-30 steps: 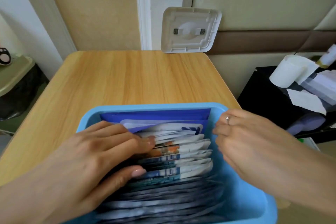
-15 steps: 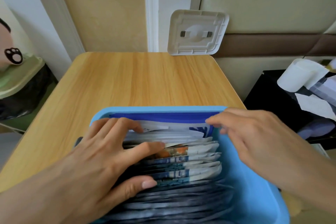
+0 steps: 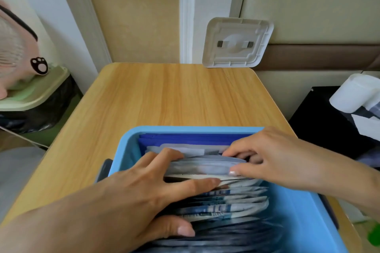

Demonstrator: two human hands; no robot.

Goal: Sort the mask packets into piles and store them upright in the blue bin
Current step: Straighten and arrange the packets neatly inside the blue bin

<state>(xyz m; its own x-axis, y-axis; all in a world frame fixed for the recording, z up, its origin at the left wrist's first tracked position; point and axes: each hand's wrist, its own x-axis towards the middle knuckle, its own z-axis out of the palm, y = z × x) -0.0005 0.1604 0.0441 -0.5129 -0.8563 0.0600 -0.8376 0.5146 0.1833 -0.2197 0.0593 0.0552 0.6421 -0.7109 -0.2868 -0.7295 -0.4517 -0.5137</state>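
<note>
The blue bin stands at the near edge of the wooden table. Several mask packets stand upright in it in a row: dark blue ones at the far wall, white and blue ones in the middle, dark grey ones nearest me. My left hand lies over the left side of the row, fingers spread across the packet tops. My right hand reaches in from the right, its fingers and thumb pinching a group of whitish packets near the far end.
A white plastic lid leans against the wall at the table's far edge. A lidded waste bin with a pink fan on it stands to the left. A black stand with a paper roll is on the right.
My right hand has moved from the bin's right rim into the bin and closed on the whitish packets. My left hand has shifted slightly toward the far end of the row.
</note>
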